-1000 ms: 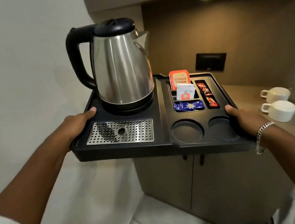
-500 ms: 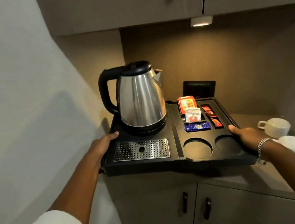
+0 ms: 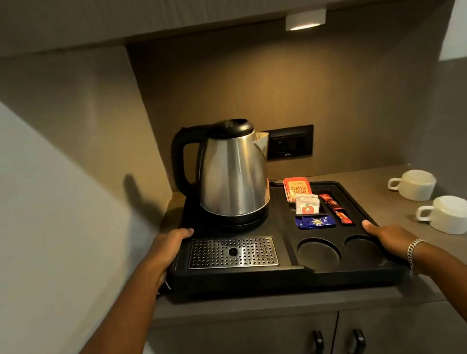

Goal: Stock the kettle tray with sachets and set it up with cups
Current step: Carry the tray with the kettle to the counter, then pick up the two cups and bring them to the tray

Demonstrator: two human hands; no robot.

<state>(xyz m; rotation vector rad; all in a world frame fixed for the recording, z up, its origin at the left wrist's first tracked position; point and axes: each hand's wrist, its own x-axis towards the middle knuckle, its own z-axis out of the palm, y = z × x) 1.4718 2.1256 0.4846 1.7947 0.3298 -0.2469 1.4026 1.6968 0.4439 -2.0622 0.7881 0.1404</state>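
A black kettle tray (image 3: 293, 277) rests on the grey counter (image 3: 378, 191) in a lit niche. My left hand (image 3: 169, 245) grips its left edge, and my right hand (image 3: 388, 238) grips its right edge. On the tray stands a steel kettle (image 3: 232, 177) with a black handle, in front of it a perforated metal drip plate (image 3: 231, 252). Its compartments hold sachets: an orange Classic Assam one (image 3: 296, 187), a white one (image 3: 307, 204), a blue one (image 3: 315, 221) and small red ones (image 3: 337, 208). Two round cup wells (image 3: 319, 253) are bare. Two white cups (image 3: 414, 185) sit upside down to the right.
A black wall socket (image 3: 291, 143) sits behind the kettle's spout. Wall cupboards with a small lamp (image 3: 304, 20) hang overhead. Below the counter are two cupboard doors with black handles (image 3: 336, 342). A pale wall closes the left side.
Both hands have carried the tray forward from in front of the cabinet and it now rests on the counter. The cups have stayed to its right.
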